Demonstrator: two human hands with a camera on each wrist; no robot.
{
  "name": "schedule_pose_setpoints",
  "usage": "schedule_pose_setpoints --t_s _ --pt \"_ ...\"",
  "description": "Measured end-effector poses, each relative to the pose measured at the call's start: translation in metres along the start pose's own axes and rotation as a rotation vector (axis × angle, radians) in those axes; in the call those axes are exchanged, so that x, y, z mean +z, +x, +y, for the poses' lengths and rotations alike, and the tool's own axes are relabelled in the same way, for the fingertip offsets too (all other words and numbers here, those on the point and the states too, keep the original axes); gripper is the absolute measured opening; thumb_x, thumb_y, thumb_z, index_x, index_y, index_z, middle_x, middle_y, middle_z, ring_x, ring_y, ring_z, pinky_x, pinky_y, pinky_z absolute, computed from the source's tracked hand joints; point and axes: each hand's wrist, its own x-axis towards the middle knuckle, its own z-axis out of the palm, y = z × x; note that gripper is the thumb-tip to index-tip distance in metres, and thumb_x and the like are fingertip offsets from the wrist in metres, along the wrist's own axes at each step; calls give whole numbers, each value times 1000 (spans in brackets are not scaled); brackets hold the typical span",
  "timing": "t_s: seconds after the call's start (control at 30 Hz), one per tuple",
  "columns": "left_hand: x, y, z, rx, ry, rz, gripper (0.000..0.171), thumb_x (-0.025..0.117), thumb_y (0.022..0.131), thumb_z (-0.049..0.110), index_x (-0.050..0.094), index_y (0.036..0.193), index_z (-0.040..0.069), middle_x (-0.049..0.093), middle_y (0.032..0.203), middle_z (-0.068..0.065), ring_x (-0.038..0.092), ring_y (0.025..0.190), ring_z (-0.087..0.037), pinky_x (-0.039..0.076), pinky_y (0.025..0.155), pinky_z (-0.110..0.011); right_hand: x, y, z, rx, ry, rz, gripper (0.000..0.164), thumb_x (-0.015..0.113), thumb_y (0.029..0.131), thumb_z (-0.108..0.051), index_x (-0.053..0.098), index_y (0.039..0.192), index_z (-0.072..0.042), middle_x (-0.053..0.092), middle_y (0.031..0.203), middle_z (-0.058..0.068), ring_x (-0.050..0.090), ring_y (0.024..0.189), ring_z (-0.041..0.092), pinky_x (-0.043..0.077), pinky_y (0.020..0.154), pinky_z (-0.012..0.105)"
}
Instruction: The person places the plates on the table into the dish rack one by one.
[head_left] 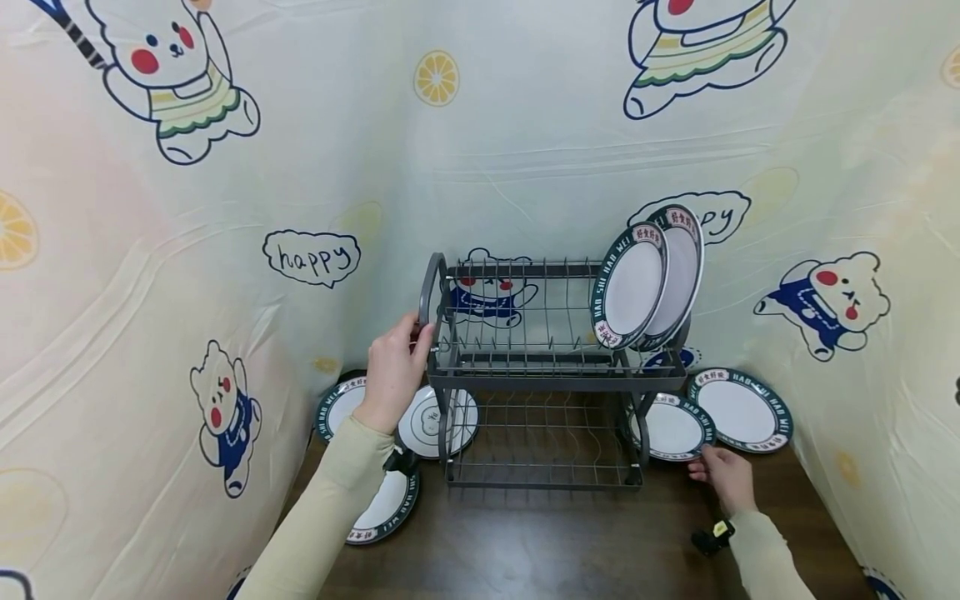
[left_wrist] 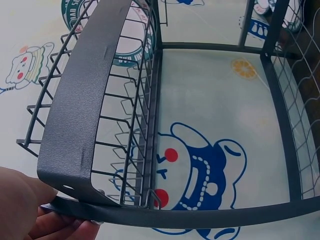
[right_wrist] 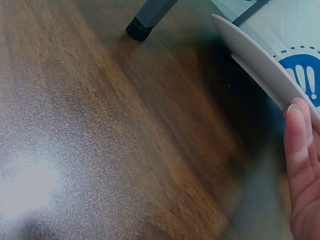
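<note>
My left hand [head_left: 396, 367] grips the left side frame of a dark two-tier dish rack [head_left: 555, 384]. In the left wrist view, the fingers [left_wrist: 60, 227] curl under the frame's bar, close to its wide flat band. Two white plates with green patterned rims, a front plate [head_left: 628, 287] and a rear plate [head_left: 678, 267], stand upright at the upper tier's right end. My right hand [head_left: 726, 477] pinches the near edge of a smaller rimmed plate [head_left: 671, 429] beside the rack's right leg. The right wrist view shows this plate [right_wrist: 265, 65] tilted, its underside towards the fingers [right_wrist: 296, 130].
Another rimmed plate [head_left: 742, 410] leans behind the held one at right. Left of the rack are an upside-down plate [head_left: 438, 425], a rimmed plate [head_left: 339, 408] and a nearer plate [head_left: 386, 508] partly behind my left sleeve. A printed cloth [head_left: 450, 183] surrounds the brown table [head_left: 540, 550].
</note>
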Motion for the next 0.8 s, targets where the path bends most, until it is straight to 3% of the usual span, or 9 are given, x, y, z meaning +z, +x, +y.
schedule_pose_setpoints --t_s 0.5,0.8 --pt "-1 0 2 -10 9 -5 20 62 107 18 66 109 -2 75 97 -19 75 88 -34 64 77 -47 -11 -12 -12 9 24 68 43 47 111 -25 55 127 14 69 76 -7 68 69 7 62 67 25" --pt "0 -1 2 -11 4 -2 18 62 106 17 66 108 -1 75 97 -18 75 87 -33 64 78 -47 -14 -22 -27 -41 41 104 38 49 110 -23 59 120 13 69 72 -7 68 65 9 61 63 25"
